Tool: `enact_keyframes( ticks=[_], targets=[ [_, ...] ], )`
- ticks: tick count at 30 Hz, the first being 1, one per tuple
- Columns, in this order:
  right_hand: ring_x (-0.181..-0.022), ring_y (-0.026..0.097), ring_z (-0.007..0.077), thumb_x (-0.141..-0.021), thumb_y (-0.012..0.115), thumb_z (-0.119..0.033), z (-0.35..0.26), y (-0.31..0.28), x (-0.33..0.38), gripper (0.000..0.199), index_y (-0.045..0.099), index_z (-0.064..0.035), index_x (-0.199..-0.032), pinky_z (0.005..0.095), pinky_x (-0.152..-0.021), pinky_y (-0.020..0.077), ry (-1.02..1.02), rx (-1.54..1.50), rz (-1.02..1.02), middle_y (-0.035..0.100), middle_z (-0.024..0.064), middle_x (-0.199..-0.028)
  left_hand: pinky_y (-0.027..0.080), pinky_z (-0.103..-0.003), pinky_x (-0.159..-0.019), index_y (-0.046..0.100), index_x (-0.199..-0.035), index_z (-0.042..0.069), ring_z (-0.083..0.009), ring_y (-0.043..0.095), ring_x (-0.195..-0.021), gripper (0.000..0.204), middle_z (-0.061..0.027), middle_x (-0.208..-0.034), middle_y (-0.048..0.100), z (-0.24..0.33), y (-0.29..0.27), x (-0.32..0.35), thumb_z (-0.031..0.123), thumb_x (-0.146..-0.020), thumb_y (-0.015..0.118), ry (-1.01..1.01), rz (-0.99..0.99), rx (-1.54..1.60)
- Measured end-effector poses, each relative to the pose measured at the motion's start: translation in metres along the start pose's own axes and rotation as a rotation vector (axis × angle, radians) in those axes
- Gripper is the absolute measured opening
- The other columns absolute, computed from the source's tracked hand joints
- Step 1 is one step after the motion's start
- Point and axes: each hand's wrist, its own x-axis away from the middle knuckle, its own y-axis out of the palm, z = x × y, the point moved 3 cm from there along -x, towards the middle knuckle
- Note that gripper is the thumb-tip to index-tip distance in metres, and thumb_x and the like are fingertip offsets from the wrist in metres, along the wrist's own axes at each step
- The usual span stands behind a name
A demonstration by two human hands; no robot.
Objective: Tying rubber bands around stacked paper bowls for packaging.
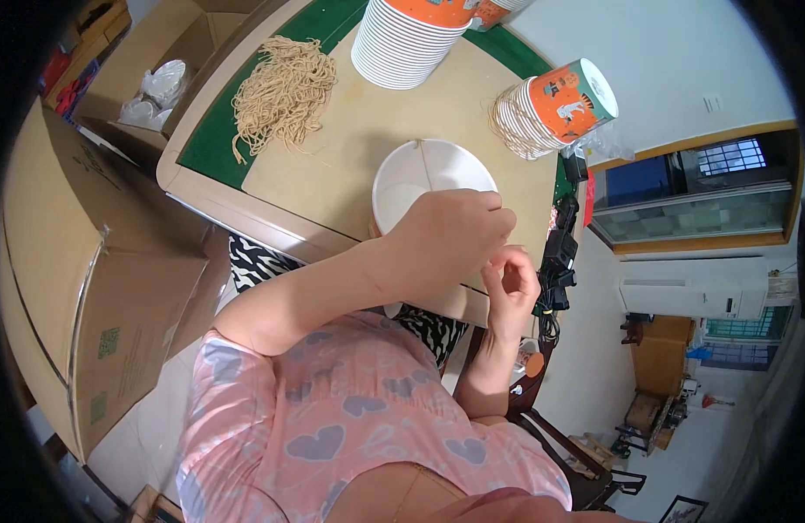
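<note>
A: Position of the white paper bowl (424,185) against the fingers?

B: Bowl stands on the tan tabletop (368,113), near its front edge; left hand (446,240) lies over the bowl's near rim, knuckles up, covering the lower right part of the opening; right hand (510,283) sits just below and right of the bowl, off the rim, fingertips nearly meeting those of the left.

A: Finger state?

B: Left fingers curled inward, tips pinched together at the right edge of the hand; what they pinch is too small to make out; right fingers (516,261) bent, thumb and forefinger drawn close; cannot tell whether anything lies between them.

A: Appearance of the bowl?

B: Round, upright, plain white inside; a thin pale line crosses the inside from the far rim toward the left hand; looks like a single strand, not certain.

A: Surroundings?

B: Heap of pale noodles (282,87) at the far left, partly on the green table border (212,131); tall stack of bowls (409,39) with orange outsides behind; second stack lying on its side (551,106) at the right; cardboard boxes (80,261) left of the table.
</note>
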Motion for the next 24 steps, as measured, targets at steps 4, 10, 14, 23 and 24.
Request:
enact_keyframes(
  ticks=[4,10,14,23,24],
  targets=[
    [-0.085,0.053,0.0138,-0.073,0.062,0.016,-0.007,0.002,0.001,0.025,0.061,0.0011,-0.093,0.0247,-0.080,0.0416,0.013,-0.022,0.144,0.056,0.0063,-0.093,0.047,-0.036,-0.063,0.059,-0.080,0.007,-0.0254,0.060,-0.074,0.006,-0.0064,-0.077,0.057,0.001,0.006,-0.001,0.013,-0.082,0.060,-0.002,-0.030,0.023],
    [-0.084,0.053,0.0131,-0.074,0.063,0.015,-0.010,-0.002,-0.001,0.022,0.063,0.0014,-0.091,0.0236,-0.079,0.0419,-0.005,0.005,0.186,0.057,0.0060,-0.093,0.048,-0.036,-0.062,0.059,-0.081,0.007,-0.0255,0.059,-0.074,0.006,-0.0064,-0.077,0.056,0.004,0.009,-0.003,0.013,-0.082,0.061,0.003,-0.029,0.023],
    [-0.080,0.053,0.0128,-0.074,0.064,0.015,-0.017,0.002,-0.003,0.020,0.063,0.0007,-0.088,0.0227,-0.075,0.0424,-0.052,0.106,0.187,0.057,0.0048,-0.088,0.047,-0.036,-0.061,0.059,-0.081,0.007,-0.0257,0.059,-0.074,0.006,-0.0063,-0.077,0.056,0.008,0.011,-0.003,0.013,-0.081,0.062,0.005,-0.057,0.012],
    [-0.073,0.053,0.0139,-0.072,0.068,0.008,0.006,0.003,0.019,0.014,0.059,-0.0004,-0.080,0.0241,-0.069,0.0434,-0.010,0.323,0.081,0.056,0.0055,-0.079,0.046,-0.037,-0.058,0.056,-0.081,0.005,-0.0284,0.058,-0.070,0.008,-0.0085,-0.075,0.056,0.011,-0.014,-0.014,0.010,-0.081,0.062,0.019,0.186,0.002],
    [-0.074,0.053,0.0150,-0.072,0.068,0.008,0.009,0.000,0.020,0.016,0.059,-0.0007,-0.082,0.0252,-0.070,0.0438,-0.009,0.338,0.078,0.056,0.0058,-0.080,0.045,-0.037,-0.058,0.056,-0.081,0.005,-0.0291,0.058,-0.069,0.008,-0.0091,-0.075,0.056,0.009,-0.018,-0.015,0.010,-0.081,0.061,0.044,0.195,-0.016]
  ],
)
